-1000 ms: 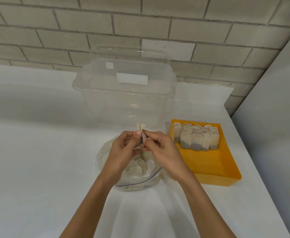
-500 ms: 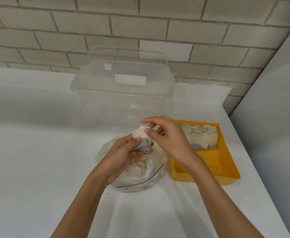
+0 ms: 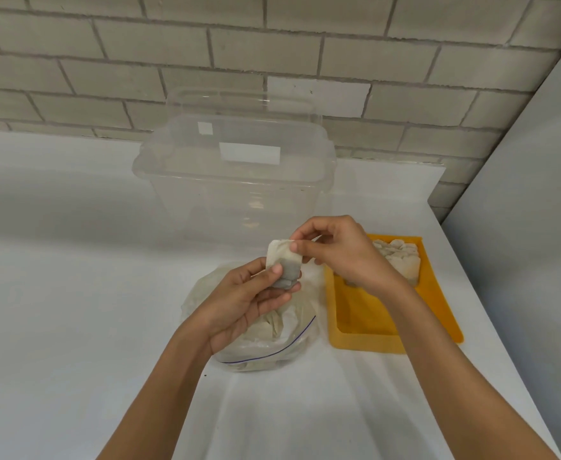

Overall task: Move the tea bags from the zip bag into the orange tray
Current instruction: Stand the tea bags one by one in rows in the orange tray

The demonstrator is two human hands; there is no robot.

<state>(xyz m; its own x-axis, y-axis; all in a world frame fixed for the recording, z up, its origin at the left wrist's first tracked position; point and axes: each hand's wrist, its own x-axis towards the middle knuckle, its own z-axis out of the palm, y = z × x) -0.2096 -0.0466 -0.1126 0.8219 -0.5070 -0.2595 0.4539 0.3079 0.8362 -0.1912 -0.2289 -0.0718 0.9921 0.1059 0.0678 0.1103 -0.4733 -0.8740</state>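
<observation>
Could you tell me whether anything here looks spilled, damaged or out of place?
Nothing stands out. The left hand and right hand pinch one tea bag above the zip bag; the other tea bags stand packed at the far end of the orange tray. I see no spill or tear.

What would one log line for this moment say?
left hand: grips tea bags | right hand: pinches their top | position: above zip bag | orange tray: partly filled

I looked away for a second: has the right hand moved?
Yes. The right hand, pinching a tea bag, has shifted rightward, from beside the orange tray to overlapping its left edge.
</observation>
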